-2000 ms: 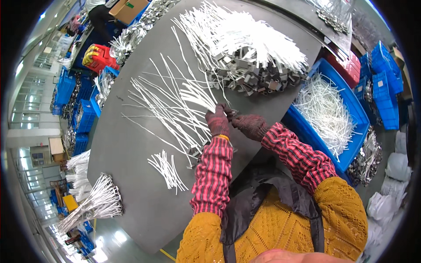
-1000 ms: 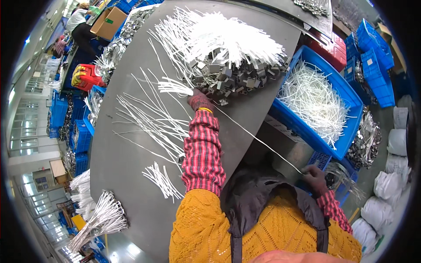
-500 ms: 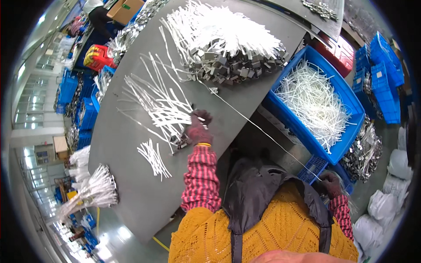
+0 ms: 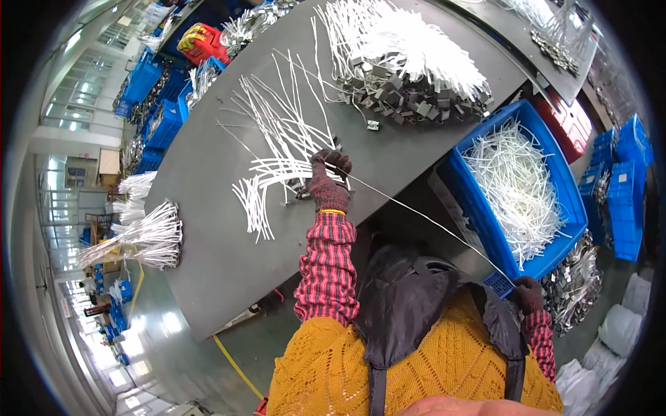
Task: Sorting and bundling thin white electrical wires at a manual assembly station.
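My left hand (image 4: 329, 182), in a dark knit glove, is closed at the near end of a loose spread of white cords (image 4: 291, 135). Small dark grey pieces (image 4: 300, 188) show beside it, partly covered. One long thin white cord (image 4: 431, 218) runs taut from my left hand down to my right hand (image 4: 529, 295). That gloved right hand is closed around the cord's end, low beside the blue bin. A short bunch of white strips (image 4: 254, 211) lies left of my left hand. Farther off is a large heap of white cords (image 4: 406, 48) with grey block ends (image 4: 399, 93).
A blue bin (image 4: 454, 170) full of white strips stands right of the table (image 4: 229, 270). Tied white bundles (image 4: 149, 239) hang over the left edge. A small metal piece (image 4: 373, 125) lies near the heap. Blue crates (image 4: 628, 201) and white sacks (image 4: 619, 326) stand far right.
The view has shifted, so the table contents sit farther right. The long cord, which ran past my left hand toward the heap, now meets that hand. My right hand keeps hold of its end.
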Tool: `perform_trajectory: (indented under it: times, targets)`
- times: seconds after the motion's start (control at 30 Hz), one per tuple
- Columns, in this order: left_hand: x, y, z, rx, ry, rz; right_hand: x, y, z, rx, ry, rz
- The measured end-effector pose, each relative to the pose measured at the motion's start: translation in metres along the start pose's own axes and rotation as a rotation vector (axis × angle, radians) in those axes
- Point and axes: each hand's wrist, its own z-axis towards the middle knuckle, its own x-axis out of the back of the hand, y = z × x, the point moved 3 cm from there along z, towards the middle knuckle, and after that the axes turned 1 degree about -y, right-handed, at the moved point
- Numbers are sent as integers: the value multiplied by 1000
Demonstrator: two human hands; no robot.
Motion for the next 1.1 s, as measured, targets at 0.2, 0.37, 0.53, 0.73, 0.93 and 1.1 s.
perform_trajectory:
  times: [0.2,0.37,0.53,0.73,0.93,1.1]
  targets:
    - [6,10,-13,4,-65,-20,-12,-6,17,51,-13,62]
    - [3,-23,-72,66,-345,321,-105,-116,5,209,-260,55]
    - [-7,-39,-102,-52,-457,418,-267,-265,-13,801,-410,-62]
    - [24,-9,-76,119,-110,382,-391,-369,-53,632,-630,150]
    - [111,96,-11,-302,-13,854,-455,-377,-52,618,-708,212]
    - [242,218,43,-184,533,894,-486,-374,-26,461,-613,5]
